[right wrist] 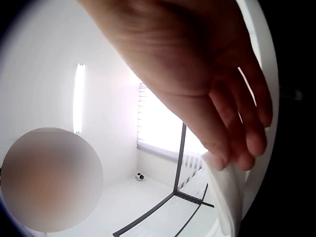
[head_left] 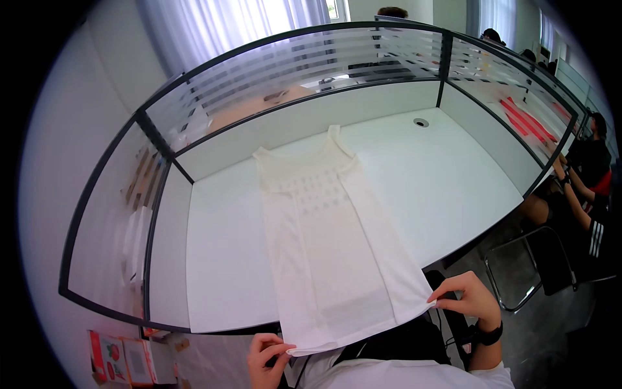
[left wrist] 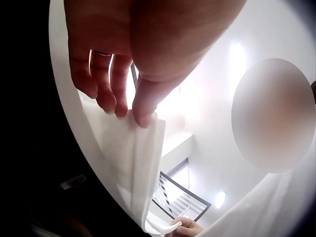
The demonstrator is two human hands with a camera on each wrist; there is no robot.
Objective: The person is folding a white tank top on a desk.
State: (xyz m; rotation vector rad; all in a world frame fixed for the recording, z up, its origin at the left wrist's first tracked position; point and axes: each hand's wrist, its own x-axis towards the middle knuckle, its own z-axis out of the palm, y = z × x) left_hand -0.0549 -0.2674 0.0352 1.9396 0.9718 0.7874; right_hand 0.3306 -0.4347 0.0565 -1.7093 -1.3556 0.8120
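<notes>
A white sleeveless top (head_left: 340,253) lies lengthwise over the desk, its shoulder straps toward the back panel and its hem at the front edge. Long creases run down both of its sides, and rows of faint grey marks show on the upper part. My left hand (head_left: 267,360) pinches the left hem corner between thumb and fingers. At the right hem corner, my right hand (head_left: 468,297) pinches the fabric in the same way. The hem stretches between both hands, past the desk's front edge. In the left wrist view the cloth (left wrist: 131,153) hangs from my fingertips.
A white desk (head_left: 447,175) has low partitions with dark frames (head_left: 139,117) and a round cable hole (head_left: 421,122). A printed carton (head_left: 123,360) sits on the floor at lower left. To the right are a metal-framed chair (head_left: 551,259) and another person (head_left: 586,188).
</notes>
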